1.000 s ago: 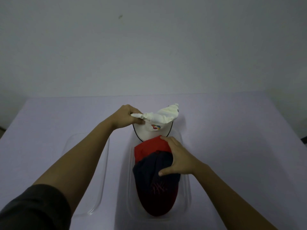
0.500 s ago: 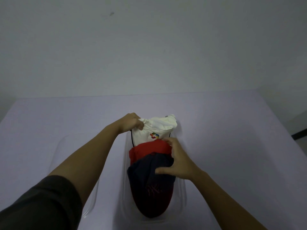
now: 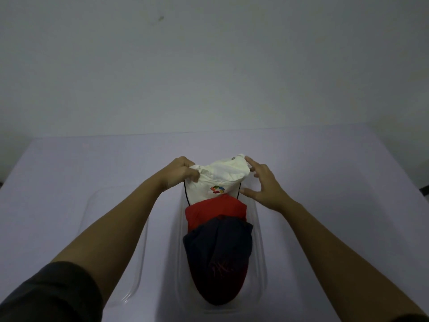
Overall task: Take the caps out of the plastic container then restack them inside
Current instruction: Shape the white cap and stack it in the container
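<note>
A clear plastic container lies lengthwise on the table in front of me. Inside it, a dark navy cap lies nearest me, over a red cap. A white cap with a small coloured logo sits at the far end, its crown crumpled upward. My left hand pinches the white cap's left edge. My right hand hovers at the cap's right side with fingers spread, fingertips near the fabric.
The container's clear lid lies flat on the table to the left, partly under my left forearm. The pale lilac table extends on all sides and ends at a grey wall behind.
My right hand has left the navy and red caps and moved up to the right side of the white cap. My left hand keeps its pinch on the white cap.
</note>
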